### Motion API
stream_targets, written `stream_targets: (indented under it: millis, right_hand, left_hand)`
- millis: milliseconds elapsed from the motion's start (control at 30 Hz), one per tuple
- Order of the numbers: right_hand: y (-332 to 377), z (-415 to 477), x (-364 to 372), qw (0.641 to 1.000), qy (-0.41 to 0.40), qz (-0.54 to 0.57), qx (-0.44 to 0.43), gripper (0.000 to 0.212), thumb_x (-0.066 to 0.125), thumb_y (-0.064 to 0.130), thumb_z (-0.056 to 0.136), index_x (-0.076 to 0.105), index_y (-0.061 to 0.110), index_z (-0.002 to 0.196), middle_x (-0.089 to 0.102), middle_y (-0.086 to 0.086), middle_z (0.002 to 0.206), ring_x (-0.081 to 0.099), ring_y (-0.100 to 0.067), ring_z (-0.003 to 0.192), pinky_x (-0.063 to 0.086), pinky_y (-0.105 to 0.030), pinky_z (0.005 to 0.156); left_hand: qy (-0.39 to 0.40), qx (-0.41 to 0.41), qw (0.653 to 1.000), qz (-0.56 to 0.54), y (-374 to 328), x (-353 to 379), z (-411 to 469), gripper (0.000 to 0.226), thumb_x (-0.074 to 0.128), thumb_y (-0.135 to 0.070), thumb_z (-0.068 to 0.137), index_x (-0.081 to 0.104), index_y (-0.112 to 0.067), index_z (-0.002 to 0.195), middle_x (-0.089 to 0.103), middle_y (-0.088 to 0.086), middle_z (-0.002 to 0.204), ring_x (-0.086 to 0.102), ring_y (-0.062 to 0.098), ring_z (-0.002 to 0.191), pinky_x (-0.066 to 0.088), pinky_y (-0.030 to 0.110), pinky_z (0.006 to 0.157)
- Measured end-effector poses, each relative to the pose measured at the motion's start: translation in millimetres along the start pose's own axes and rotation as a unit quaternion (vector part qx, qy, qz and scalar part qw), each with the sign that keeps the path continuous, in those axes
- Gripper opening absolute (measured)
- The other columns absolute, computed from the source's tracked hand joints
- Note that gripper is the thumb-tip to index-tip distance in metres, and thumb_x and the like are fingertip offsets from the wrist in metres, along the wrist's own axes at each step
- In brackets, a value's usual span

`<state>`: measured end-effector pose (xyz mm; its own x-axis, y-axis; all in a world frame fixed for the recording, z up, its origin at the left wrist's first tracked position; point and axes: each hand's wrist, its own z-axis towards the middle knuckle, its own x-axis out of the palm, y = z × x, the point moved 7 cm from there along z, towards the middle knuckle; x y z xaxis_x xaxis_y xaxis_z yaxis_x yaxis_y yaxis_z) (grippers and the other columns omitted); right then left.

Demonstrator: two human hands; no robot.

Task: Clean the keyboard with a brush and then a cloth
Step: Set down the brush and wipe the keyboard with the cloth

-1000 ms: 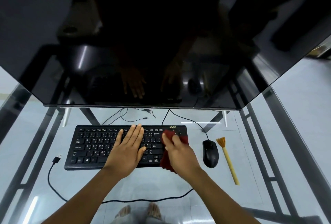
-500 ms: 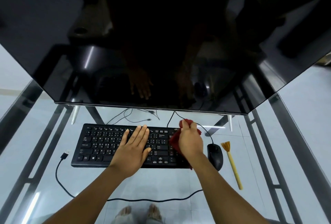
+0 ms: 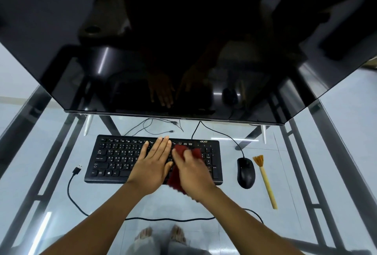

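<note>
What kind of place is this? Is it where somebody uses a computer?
Yes, most likely a computer desk in an office or home: a big dark monitor stands on a glass table, with a black keyboard and a wired mouse in front of it.

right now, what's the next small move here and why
Probably slide the left hand toward the left end of the keyboard. It lies flat on the middle keys, right beside the red cloth that the right hand grips, so it likely blocks the wipe from going leftward.
</note>
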<state>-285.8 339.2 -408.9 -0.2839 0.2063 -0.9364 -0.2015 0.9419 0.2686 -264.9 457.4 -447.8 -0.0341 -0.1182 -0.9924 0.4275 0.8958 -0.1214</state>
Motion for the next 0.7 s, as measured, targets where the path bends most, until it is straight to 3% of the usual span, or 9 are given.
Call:
stream_targets:
  millis: [67,133,200,333,400,500,533,633,700]
  right_hand:
    - [-16.9,-5.0,-2.0,1.0,-0.009,0.02,0.016,0.074,0.061,0.018,0.088,0.023,0.027,0.151,0.041,-0.012,0.131,0.058,-0.036,0.097,0.052,-0.042,0.086]
    - [-58.1,-6.3,-15.8,0.986,-0.043,0.027,0.158,0.068,0.052,0.019,0.092,0.019,0.028,0.151,0.039,-0.011,0.132,0.057,-0.035,0.101,0.049,-0.04,0.088]
    - [-65.2,-10.3,-19.7,0.977,-0.037,-0.018,0.207,0.073,0.054,0.02,0.092,0.014,0.023,0.153,0.037,-0.013,0.134,0.056,-0.035,0.103,0.047,-0.04,0.091]
    - [-13.6,-21.5,4.8,0.999,0.01,-0.028,0.016,0.096,0.076,0.024,0.076,0.018,0.023,0.152,0.04,-0.013,0.132,0.059,-0.035,0.096,0.049,-0.042,0.089]
    - [-28.9,-23.0,-2.4,0.999,-0.017,-0.034,0.026,0.09,0.072,0.024,0.079,0.019,0.028,0.151,0.044,-0.01,0.129,0.06,-0.033,0.094,0.051,-0.04,0.085]
    - [-59.2,-31.6,-13.2,0.989,-0.04,-0.015,0.145,0.085,0.068,0.026,0.083,0.018,0.029,0.152,0.042,-0.009,0.13,0.059,-0.033,0.094,0.051,-0.037,0.086]
    - [-54.1,-34.1,-10.4,0.991,-0.043,-0.014,0.13,0.088,0.072,0.026,0.08,0.021,0.028,0.152,0.043,-0.01,0.129,0.059,-0.033,0.092,0.052,-0.038,0.085]
    - [-22.4,-46.1,3.9,0.998,-0.044,-0.007,-0.044,0.082,0.081,0.024,0.07,0.043,0.033,0.142,0.055,-0.004,0.109,0.06,-0.025,0.075,0.056,-0.034,0.071]
    - [-34.4,-50.5,-1.6,0.996,0.001,0.041,-0.074,0.062,0.066,0.024,0.086,0.041,0.043,0.14,0.051,0.001,0.109,0.054,-0.015,0.079,0.052,-0.024,0.071]
  left_hand:
    - [-0.001,0.003,1.0,-0.002,0.3,-0.4,-0.2,0.06,0.021,-0.044,0.101,0.026,-0.009,0.15,0.021,0.005,0.158,0.015,0.019,0.147,0.01,0.047,0.115]
    - [-0.005,0.0,1.0,-0.003,-0.1,-1.0,-0.1,0.061,0.02,-0.044,0.101,0.025,-0.009,0.15,0.02,0.004,0.159,0.014,0.019,0.147,0.011,0.048,0.115]
    - [-0.008,-0.004,1.0,-0.001,-1.8,-1.6,0.3,0.061,0.019,-0.044,0.101,0.025,-0.009,0.15,0.019,0.005,0.159,0.013,0.019,0.147,0.012,0.049,0.115]
    - [-0.005,-0.005,1.0,0.002,-0.3,1.6,-0.6,0.061,0.019,-0.044,0.101,0.021,-0.009,0.151,0.016,0.005,0.16,0.009,0.019,0.148,0.011,0.049,0.116]
    - [-0.005,-0.001,1.0,0.003,-0.5,1.1,-0.1,0.061,0.019,-0.044,0.101,0.021,-0.01,0.151,0.016,0.005,0.16,0.01,0.019,0.148,0.01,0.048,0.116]
    - [-0.007,-0.005,1.0,0.006,-0.3,0.3,-0.5,0.061,0.018,-0.044,0.101,0.022,-0.01,0.151,0.017,0.004,0.159,0.009,0.018,0.148,0.011,0.048,0.116]
    - [-0.006,-0.006,1.0,0.006,-0.5,0.7,-0.6,0.061,0.019,-0.044,0.101,0.021,-0.01,0.151,0.016,0.004,0.159,0.009,0.018,0.148,0.012,0.048,0.116]
    - [-0.003,-0.004,1.0,0.002,-0.1,1.1,-0.8,0.061,0.021,-0.044,0.101,0.02,-0.01,0.151,0.013,0.004,0.16,0.007,0.019,0.148,0.011,0.049,0.116]
    - [-0.001,0.0,1.0,0.003,-0.3,1.6,0.0,0.06,0.021,-0.044,0.101,0.02,-0.01,0.151,0.014,0.004,0.16,0.007,0.019,0.148,0.011,0.049,0.116]
